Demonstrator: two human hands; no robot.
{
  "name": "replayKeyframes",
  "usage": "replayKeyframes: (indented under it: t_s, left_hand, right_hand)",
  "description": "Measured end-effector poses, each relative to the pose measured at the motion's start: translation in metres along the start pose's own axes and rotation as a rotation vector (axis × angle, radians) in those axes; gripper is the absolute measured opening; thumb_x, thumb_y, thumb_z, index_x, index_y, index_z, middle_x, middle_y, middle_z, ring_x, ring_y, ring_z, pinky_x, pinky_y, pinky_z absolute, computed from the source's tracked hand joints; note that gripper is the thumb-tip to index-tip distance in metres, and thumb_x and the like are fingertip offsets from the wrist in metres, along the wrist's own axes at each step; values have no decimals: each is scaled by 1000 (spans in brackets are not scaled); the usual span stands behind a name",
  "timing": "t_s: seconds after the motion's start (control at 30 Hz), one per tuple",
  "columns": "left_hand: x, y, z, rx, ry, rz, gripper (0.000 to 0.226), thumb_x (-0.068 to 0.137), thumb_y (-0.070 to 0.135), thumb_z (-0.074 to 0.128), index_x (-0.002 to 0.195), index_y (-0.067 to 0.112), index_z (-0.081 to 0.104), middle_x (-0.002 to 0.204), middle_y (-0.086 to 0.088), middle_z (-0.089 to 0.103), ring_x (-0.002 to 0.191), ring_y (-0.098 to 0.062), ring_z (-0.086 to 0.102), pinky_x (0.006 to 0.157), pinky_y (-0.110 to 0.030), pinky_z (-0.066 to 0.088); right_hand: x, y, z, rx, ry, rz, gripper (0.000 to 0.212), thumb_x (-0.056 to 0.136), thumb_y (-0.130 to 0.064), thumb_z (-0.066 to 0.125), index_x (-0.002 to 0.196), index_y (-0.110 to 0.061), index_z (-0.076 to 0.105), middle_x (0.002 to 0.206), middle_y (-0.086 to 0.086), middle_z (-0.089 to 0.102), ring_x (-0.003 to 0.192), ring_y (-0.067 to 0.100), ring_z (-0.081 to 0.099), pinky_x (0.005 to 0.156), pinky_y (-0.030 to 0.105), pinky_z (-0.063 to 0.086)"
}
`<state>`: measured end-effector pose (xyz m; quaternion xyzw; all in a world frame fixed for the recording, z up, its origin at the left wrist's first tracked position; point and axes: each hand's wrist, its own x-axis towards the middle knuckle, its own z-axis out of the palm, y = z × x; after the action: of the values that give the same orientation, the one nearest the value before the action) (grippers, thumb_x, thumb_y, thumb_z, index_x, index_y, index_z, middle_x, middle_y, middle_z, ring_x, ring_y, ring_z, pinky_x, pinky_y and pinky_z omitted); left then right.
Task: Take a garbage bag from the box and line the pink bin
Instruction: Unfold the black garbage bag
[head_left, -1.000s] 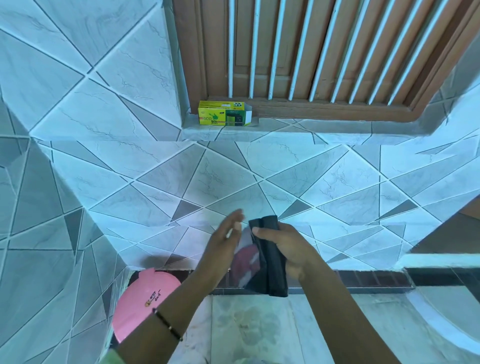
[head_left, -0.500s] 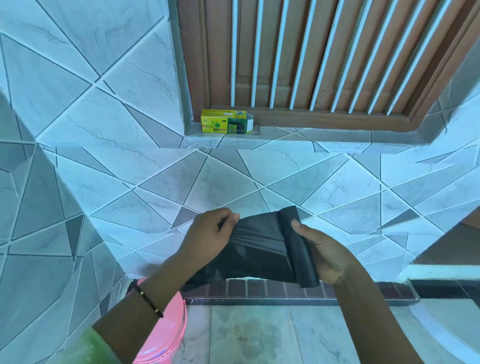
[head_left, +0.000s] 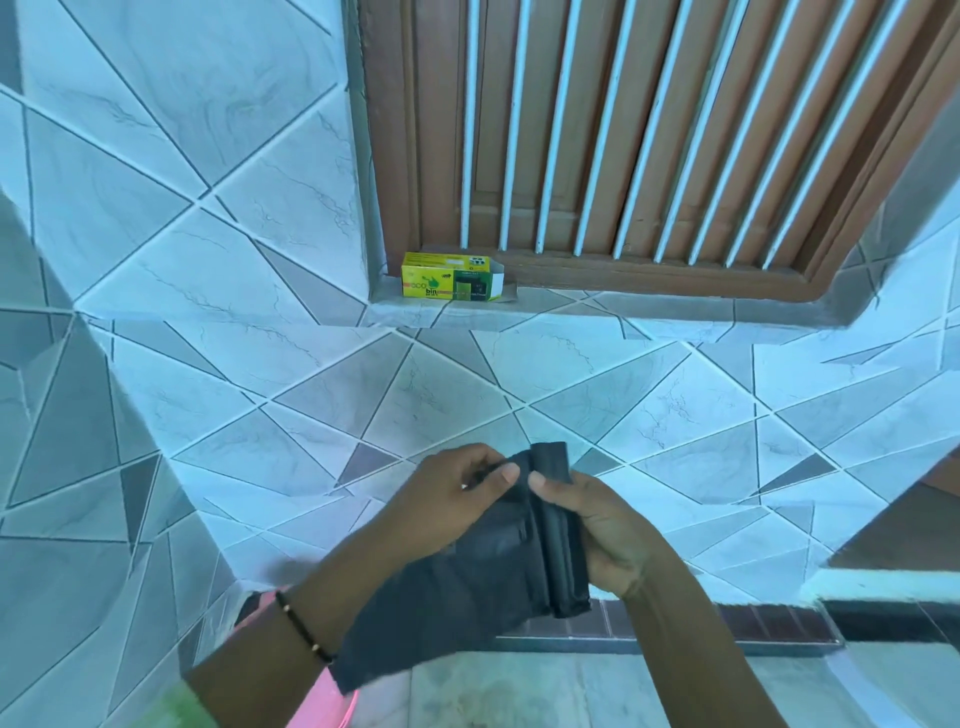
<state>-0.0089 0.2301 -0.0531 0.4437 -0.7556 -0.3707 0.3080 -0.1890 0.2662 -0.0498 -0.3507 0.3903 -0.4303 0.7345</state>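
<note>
A black garbage bag (head_left: 483, 577), partly unfolded, hangs between my hands in front of the tiled wall. My left hand (head_left: 457, 493) pinches a loose layer at the bag's top edge. My right hand (head_left: 597, 530) grips the still-folded strip of the bag on the right. The two hands almost touch at the top. The pink bin (head_left: 322, 701) stands on the floor at the lower left, mostly hidden behind my left forearm and the bag. The yellow-green garbage bag box (head_left: 449, 276) lies on the window ledge, one end flap open.
A brown wooden window (head_left: 649, 130) with white bars sits above the ledge. Tiled walls enclose the corner on the left. A dark drain channel (head_left: 727, 621) runs along the foot of the wall. A raised white-edged step (head_left: 883, 587) is at the right.
My hands, spread apart with the bag stretched wide half a second ago, have come back together at its top edge. The view has tilted up, hiding more of the pink bin.
</note>
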Motion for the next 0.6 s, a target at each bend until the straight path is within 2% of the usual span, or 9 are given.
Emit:
replayKeyframes:
  t_s: [0.07, 0.13, 0.2, 0.27, 0.33, 0.43, 0.53, 0.6]
  left_hand:
    - [5, -1, 5, 49, 58, 33, 25, 90, 40, 54, 79, 20, 63, 65, 10, 61, 60, 1, 52, 60, -17, 40]
    - [8, -3, 3, 81, 100, 46, 26, 90, 35, 54, 73, 17, 61, 60, 8, 57, 56, -1, 48, 55, -16, 35]
    - [8, -4, -4, 120, 110, 67, 26, 90, 35, 55, 72, 18, 62, 62, 7, 59, 57, -3, 51, 54, -14, 35]
    - [8, -4, -12, 179, 103, 98, 24, 90, 37, 55, 72, 21, 62, 64, 7, 62, 61, -5, 55, 55, -13, 36]
    - [9, -5, -19, 230, 80, 129, 25, 89, 42, 53, 75, 24, 62, 66, 7, 64, 64, -7, 58, 59, -20, 41]
    - [12, -7, -32, 373, 71, 187, 28, 87, 48, 45, 80, 25, 61, 67, 10, 62, 65, -9, 58, 64, -28, 45]
    - [15, -10, -48, 494, 118, 238, 29, 89, 48, 40, 82, 26, 58, 70, 13, 60, 67, -10, 56, 64, -30, 46]
    - [17, -13, -55, 515, 159, 218, 28, 89, 47, 40, 81, 26, 58, 70, 12, 62, 63, -8, 54, 64, -29, 47]
  right_hand:
    - [3, 0, 0, -2, 9, 3, 71, 64, -25, 83, 120, 9, 54, 118, 33, 56, 101, 37, 59, 89, 43, 52]
    - [2, 0, -4, -1, 6, -6, 70, 67, -25, 81, 122, 8, 53, 126, 34, 53, 107, 38, 56, 98, 47, 47]
    - [1, 0, -11, 27, -7, -31, 73, 66, -25, 81, 125, 7, 52, 131, 33, 50, 111, 38, 55, 102, 49, 44]
    - [-2, -1, -16, 49, -20, -52, 79, 61, -29, 85, 124, 6, 54, 125, 28, 58, 107, 36, 60, 93, 44, 51]
    - [-5, -2, -20, 52, -16, -53, 79, 57, -32, 87, 120, 5, 58, 116, 23, 65, 100, 33, 65, 86, 40, 54]
    - [-7, -8, -22, 33, 4, -39, 80, 59, -31, 85, 124, 3, 55, 125, 24, 60, 113, 36, 58, 95, 44, 49]
    - [-9, -18, -26, 41, 15, -74, 81, 56, -23, 86, 125, 2, 54, 116, 20, 65, 98, 29, 66, 79, 36, 56]
    - [-10, -24, -27, 20, 27, -101, 65, 65, -14, 77, 124, 3, 55, 107, 17, 69, 89, 26, 68, 73, 33, 57]
